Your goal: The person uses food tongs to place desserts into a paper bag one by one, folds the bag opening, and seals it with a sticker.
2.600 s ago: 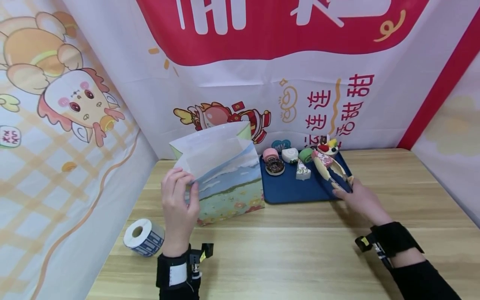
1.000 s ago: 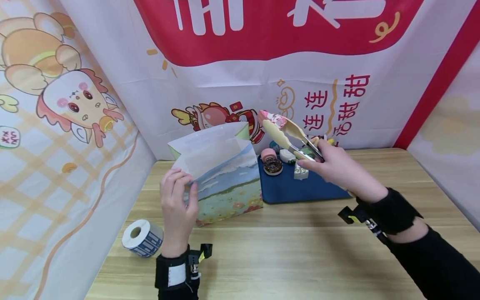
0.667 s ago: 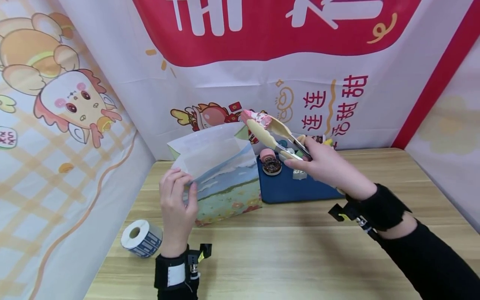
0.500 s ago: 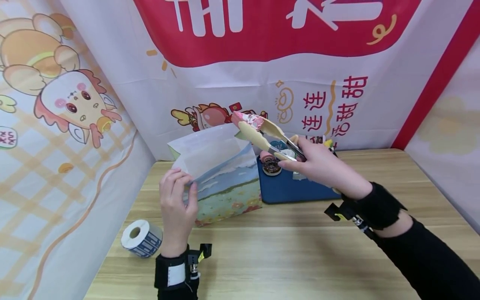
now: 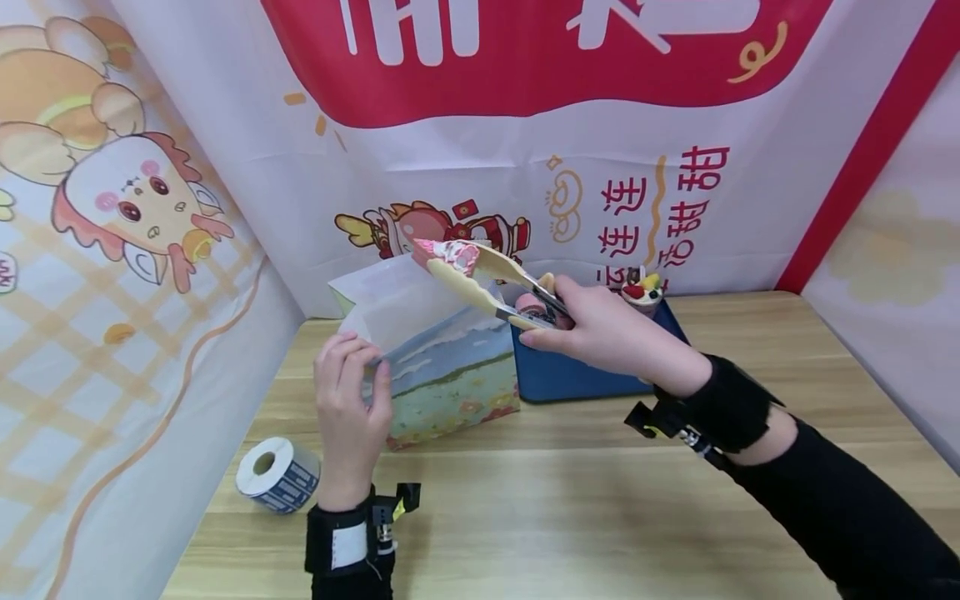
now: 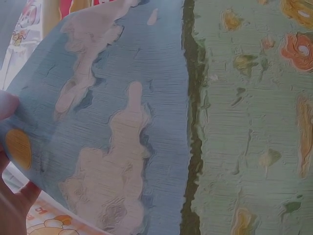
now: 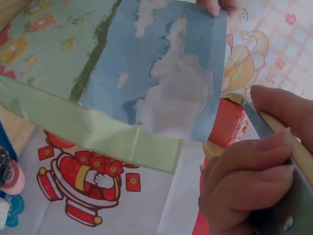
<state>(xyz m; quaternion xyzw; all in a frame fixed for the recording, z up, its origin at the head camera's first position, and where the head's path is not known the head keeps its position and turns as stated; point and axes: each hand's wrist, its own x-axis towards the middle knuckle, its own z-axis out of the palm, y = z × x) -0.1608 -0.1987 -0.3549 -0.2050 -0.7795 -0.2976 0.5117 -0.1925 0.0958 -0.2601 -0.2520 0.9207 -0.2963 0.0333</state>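
My left hand [image 5: 351, 408] pinches the left edge of an upright paper bag [image 5: 450, 383] printed with sky and flowers. Its mouth gapes toward the back. In my right hand [image 5: 615, 329] is a pair of cream-tipped tongs [image 5: 468, 290], which grips a pink, frosted piece that looks like toy cake [image 5: 453, 254]. That piece hangs over the bag's mouth. Close up in the right wrist view, the pink-red cake piece [image 7: 227, 122] shows beside the bag's rim [image 7: 215, 93], partly hidden by it. The left wrist view is mostly filled by the bag's printed side [image 6: 146, 122].
A blue tray [image 5: 555, 379] lies right of the bag, partly behind my right hand. On it are a fruit-topped cup [image 5: 642, 292] and a pink cake [image 5: 531, 306]; other sweets are hidden. A label roll [image 5: 277, 475] stands at the left. A printed cloth [image 5: 465, 150] hangs behind.
My right hand has lifted the tongs, with the pink cake piece, from the tray's right side and carried them left over the bag. My left hand has kept its hold on the bag.
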